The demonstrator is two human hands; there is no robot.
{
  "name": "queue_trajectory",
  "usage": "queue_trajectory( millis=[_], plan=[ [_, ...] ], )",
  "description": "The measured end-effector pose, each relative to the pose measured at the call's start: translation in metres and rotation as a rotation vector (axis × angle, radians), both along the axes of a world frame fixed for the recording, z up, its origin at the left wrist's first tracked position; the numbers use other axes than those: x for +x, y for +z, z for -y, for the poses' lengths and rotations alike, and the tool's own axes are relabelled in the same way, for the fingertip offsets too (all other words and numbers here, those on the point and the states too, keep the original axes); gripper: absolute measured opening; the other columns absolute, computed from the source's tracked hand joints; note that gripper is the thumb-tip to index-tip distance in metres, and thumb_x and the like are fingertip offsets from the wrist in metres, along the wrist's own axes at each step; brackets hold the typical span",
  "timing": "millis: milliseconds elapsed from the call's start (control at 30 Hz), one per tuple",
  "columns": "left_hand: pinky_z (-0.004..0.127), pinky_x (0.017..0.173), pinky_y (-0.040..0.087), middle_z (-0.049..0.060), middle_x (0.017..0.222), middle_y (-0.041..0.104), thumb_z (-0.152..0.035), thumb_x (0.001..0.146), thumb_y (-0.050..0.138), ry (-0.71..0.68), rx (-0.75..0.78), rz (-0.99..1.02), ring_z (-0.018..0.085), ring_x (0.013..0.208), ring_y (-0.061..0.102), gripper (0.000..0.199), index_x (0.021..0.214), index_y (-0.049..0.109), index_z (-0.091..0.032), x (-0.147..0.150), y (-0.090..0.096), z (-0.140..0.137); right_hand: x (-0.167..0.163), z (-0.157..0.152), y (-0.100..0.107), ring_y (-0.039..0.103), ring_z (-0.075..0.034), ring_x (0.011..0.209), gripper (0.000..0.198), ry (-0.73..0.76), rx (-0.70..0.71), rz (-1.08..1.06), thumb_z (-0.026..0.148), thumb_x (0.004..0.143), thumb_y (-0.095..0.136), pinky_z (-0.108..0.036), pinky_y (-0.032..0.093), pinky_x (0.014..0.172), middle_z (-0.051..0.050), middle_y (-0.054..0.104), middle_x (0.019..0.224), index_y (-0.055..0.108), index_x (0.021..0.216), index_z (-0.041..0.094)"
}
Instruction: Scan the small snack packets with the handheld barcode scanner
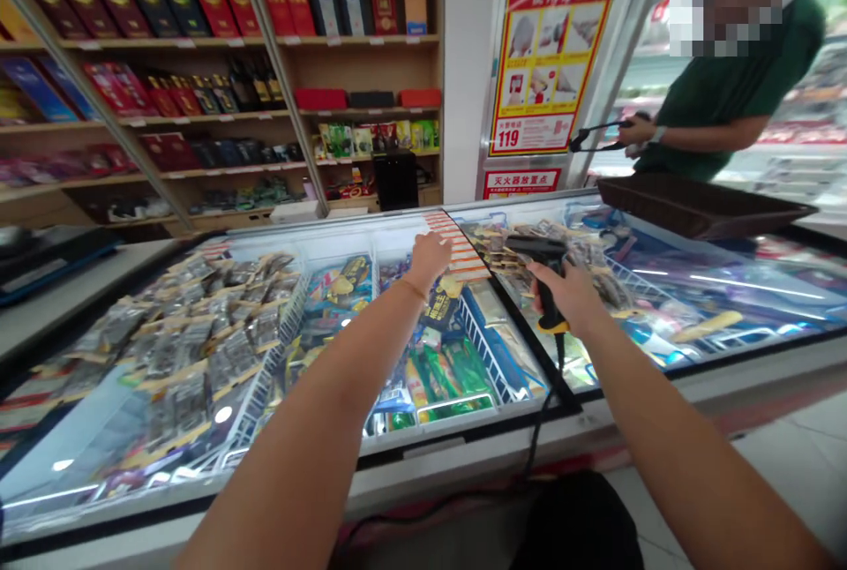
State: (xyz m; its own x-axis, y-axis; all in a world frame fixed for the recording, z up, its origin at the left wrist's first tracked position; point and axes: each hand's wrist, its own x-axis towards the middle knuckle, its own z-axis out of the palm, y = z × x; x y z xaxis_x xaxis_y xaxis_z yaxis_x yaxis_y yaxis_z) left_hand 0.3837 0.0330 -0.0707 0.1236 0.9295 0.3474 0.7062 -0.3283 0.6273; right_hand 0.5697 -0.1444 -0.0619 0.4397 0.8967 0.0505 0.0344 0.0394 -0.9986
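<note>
A black-and-yellow barcode scanner [539,248] is gripped by its handle in my right hand [575,296], above the glass freezer top. Its black cord [537,429] hangs down over the freezer's front edge. My left hand [431,258] reaches forward over the chest freezer [423,464], beside an orange-and-white striped sheet [467,252] by the black divider. The left fingers look curled; what they hold, if anything, is hidden. Under the glass, packaged ice creams [440,376] lie in white wire baskets [486,354].
A person in a green shirt [721,102] stands beyond the freezer at right, holding a dark strap-like thing [599,136]. A brown tray [701,206] rests on the freezer's right side. Shelves of boxes [371,39] and a red fire-hydrant poster [556,49] are behind.
</note>
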Motion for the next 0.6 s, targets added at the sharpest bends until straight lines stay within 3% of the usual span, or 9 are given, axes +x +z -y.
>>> queue_trajectory(
  millis=[167, 333, 467, 600],
  plan=[
    [0.050, 0.103, 0.043, 0.027, 0.131, 0.059, -0.039, 0.089, 0.059, 0.318, -0.091, -0.303, 0.040, 0.127, 0.054, 0.041, 0.121, 0.063, -0.013, -0.125, -0.007, -0.002, -0.061, -0.023, 0.004, 0.051, -0.012, 0.035, 0.033, 0.109, -0.007, 0.002, 0.041, 0.079, 0.076, -0.023, 0.039, 0.032, 0.003, 0.058, 0.053, 0.049, 0.078, 0.022],
    [0.061, 0.103, 0.035, 0.031, 0.121, 0.065, -0.041, 0.084, 0.064, 0.536, -0.105, -0.531, 0.049, 0.127, 0.052, 0.042, 0.113, 0.067, -0.010, -0.218, -0.011, 0.010, -0.113, -0.042, -0.001, 0.052, -0.011, 0.035, 0.033, 0.234, 0.018, -0.021, 0.043, 0.080, 0.075, -0.022, 0.040, 0.033, 0.004, 0.057, 0.053, 0.049, 0.077, 0.022],
    [0.062, 0.101, 0.033, 0.030, 0.112, 0.069, -0.046, 0.087, 0.059, 0.554, -0.230, -0.579, 0.048, 0.115, 0.060, 0.041, 0.103, 0.071, -0.009, -0.240, -0.015, 0.018, -0.131, -0.047, -0.016, 0.052, -0.011, 0.035, 0.034, 0.281, 0.028, -0.002, 0.043, 0.079, 0.075, -0.023, 0.041, 0.034, 0.004, 0.057, 0.054, 0.050, 0.077, 0.021],
    [0.057, 0.103, 0.034, 0.031, 0.121, 0.065, -0.046, 0.088, 0.061, 0.515, -0.154, -0.551, 0.046, 0.123, 0.057, 0.045, 0.111, 0.068, -0.008, -0.220, -0.017, 0.025, -0.131, -0.042, -0.027, 0.052, -0.011, 0.035, 0.033, 0.301, -0.020, 0.040, 0.041, 0.078, 0.076, -0.024, 0.041, 0.034, 0.004, 0.058, 0.054, 0.050, 0.079, 0.021]
  ],
)
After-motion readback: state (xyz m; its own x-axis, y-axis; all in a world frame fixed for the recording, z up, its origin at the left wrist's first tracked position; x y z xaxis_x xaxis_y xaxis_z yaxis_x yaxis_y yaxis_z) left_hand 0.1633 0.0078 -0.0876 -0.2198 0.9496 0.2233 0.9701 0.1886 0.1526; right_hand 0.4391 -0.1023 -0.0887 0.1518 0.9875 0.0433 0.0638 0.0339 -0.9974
